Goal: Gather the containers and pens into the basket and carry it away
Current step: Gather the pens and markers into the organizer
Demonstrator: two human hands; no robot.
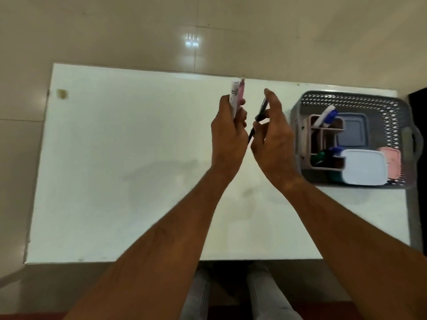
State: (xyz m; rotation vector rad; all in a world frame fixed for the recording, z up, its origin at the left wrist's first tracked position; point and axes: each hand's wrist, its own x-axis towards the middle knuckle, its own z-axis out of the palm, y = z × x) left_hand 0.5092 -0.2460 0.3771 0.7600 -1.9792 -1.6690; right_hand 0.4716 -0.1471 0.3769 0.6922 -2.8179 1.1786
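**A:** What is the setting?

**B:** A pale tiled floor [138,31] lies behind a white rectangular surface [129,158], seen from above. Two bare forearms reach forward over its middle.

**A:** What are the hands doing?

**B:** The left hand [227,132] has its fingers [240,112] closed around a white and pink marker [236,95], which stands nearly upright with its top above the fist. The right hand [271,137] pinches a thin dark pen [260,114] between thumb and fingers; the pen slants, its lower tip pointing down into the gap between the two hands. The hands are just beside each other and raised above the surface.

**A:** Where is the basket?

**B:** A grey perforated basket [346,98] sits just to the right of the right hand, at the surface's far right corner, with a handle [413,144] on its right side. Inside, a beige divided holder [305,139] stands along the left wall with a blue-capped marker [325,115] leaning in it and darker pens lower down. A blue-grey container [352,130] lies beside it, a white-lidded container [364,167] nearer the front, and a pink container [391,162] against the right wall.

**A:** How much open room is there?

**B:** The surface's left half is bare apart from a small brownish mark [62,94] near the far left corner. The basket's right side reaches the surface's right edge.
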